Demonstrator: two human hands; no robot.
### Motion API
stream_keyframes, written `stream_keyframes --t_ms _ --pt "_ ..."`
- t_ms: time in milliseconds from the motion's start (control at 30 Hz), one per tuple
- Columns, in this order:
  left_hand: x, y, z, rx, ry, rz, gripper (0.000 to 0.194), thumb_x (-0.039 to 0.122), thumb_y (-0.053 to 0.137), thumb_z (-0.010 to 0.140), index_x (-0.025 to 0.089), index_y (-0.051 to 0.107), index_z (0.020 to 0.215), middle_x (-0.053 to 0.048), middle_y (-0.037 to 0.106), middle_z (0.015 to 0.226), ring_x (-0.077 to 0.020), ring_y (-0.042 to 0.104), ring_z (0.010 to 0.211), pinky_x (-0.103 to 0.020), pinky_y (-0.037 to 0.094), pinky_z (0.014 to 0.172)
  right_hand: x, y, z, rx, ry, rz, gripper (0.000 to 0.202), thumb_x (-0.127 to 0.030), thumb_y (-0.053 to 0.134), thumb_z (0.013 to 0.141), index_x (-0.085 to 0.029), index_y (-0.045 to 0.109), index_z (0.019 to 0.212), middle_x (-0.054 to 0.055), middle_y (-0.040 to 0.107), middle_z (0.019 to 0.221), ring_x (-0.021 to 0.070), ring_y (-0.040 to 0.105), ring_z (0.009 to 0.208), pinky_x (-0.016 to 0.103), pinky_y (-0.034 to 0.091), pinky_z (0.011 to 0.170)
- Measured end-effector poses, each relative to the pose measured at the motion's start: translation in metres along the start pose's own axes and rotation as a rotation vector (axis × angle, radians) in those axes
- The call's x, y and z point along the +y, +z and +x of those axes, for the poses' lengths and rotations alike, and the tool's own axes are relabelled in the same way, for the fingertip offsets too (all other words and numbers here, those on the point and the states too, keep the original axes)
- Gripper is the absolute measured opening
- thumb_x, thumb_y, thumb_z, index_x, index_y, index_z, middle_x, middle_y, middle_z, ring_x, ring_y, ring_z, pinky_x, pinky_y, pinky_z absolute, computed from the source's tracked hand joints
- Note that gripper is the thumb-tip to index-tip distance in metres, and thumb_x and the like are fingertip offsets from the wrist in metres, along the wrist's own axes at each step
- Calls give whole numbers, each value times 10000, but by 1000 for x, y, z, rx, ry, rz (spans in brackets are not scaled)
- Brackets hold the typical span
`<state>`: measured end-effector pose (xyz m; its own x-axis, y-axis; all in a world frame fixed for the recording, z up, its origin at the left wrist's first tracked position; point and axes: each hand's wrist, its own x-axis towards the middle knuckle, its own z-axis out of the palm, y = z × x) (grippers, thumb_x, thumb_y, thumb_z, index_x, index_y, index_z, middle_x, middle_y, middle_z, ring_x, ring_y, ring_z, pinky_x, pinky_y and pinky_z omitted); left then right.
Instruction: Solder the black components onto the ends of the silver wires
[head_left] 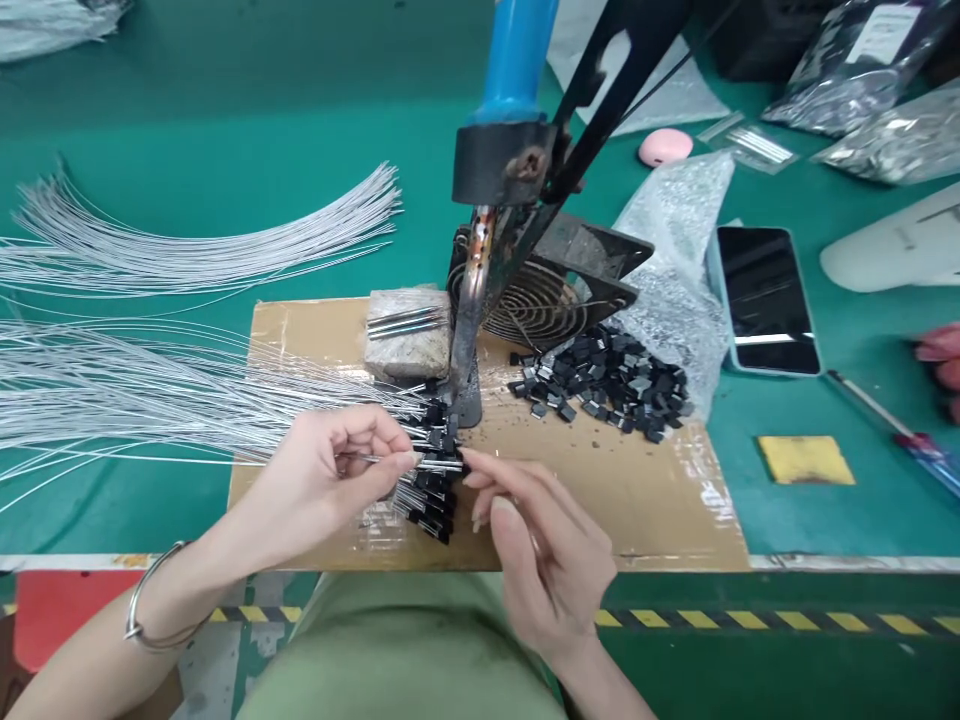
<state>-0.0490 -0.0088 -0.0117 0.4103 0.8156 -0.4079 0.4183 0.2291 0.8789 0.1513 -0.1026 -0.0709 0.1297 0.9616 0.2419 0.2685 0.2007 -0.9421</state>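
Wire (442, 465) pinched in left hand (337, 465); right hand (555, 555) at black connector (465, 464).

Your wires (195, 400) look smooth, with a faint sheen. The black clips (649, 385) are plastic, glinting with shiny metal. Your cardboard (637, 500) is matt, your bracelet (133, 630) polished metal, your phone (765, 300) glossy-screened; the pipe (471, 305) before you is stained, bare metal.
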Motion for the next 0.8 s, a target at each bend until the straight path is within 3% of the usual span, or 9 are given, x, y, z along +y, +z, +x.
stream_keyframes --t_ms 67,200,433,533,667,800 --pt "2 0 0 -10 -20 -3 222 343 727 945 182 681 800 16 620 670 -100 486 575 -203 374 532 0 -1 6 -13 141 69 202 -211 567 1044 -218 765 1082 13 659 818 127 613 640 260 476 578" --pt "4 1 -2 -47 -60 -18 210 348 743 930 184 677 818 21 615 681 -101 462 571 -212 348 524 -1 2 18 -126 264 156 279 -286 598 1051 -199 665 795 -34 547 691 100 512 570 250 388 536" --pt "2 5 -7 -133 -52 83 241 418 631 1020 215 710 917 31 566 653 -123 401 579 -256 280 521 0 4 24 -227 71 120 191 -156 593 1023 -204 605 838 -26 520 758 109 482 651 256 365 570" --pt "4 10 -7 -127 -56 49 269 415 632 1016 208 683 854 41 523 614 -119 385 554 -261 274 515 2 6 23 -205 59 103 193 -155 584 1023 -204 604 838 -22 527 759 117 493 661 262 376 579" --pt "10 18 -4 -61 -58 -106 249 351 691 967 187 647 784 40 549 611 -100 377 531 -242 269 494 1 13 21 -125 131 152 217 -198 587 1039 -203 616 824 -32 525 739 104 497 628 252 384 567" --pt "10 21 -2 20 -60 -177 205 312 760 907 183 664 779 31 589 635 -93 396 534 -226 280 485 2 15 21 37 309 355 282 -273 607 1048 -200 643 778 -51 496 669 75 459 514 217 364 474"
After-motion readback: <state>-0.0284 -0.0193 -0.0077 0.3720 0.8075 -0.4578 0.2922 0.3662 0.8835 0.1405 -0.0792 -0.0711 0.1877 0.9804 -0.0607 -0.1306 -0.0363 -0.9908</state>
